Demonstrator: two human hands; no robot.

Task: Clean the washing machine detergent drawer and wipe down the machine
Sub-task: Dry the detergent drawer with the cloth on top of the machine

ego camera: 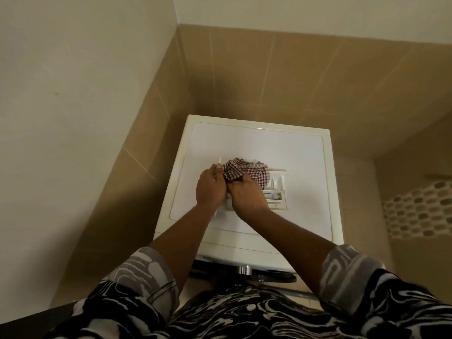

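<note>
A white detergent drawer [276,192] lies on the flat top of the white washing machine [293,155], its compartments showing to the right of my hands. A red-and-white checked cloth [247,171] is bunched over the drawer's far left part. My right hand [247,194] grips the cloth's near edge and presses down on the drawer. My left hand [211,189] is closed on the drawer's left end, its thumb touching the cloth. The drawer's near left corner is hidden under both hands.
The machine stands in a corner, with a plain wall to the left and tan tiled walls [269,77] behind and to the right. Its dark round door and silver knob [244,269] show below the front edge. A mosaic tile strip [420,209] runs at right.
</note>
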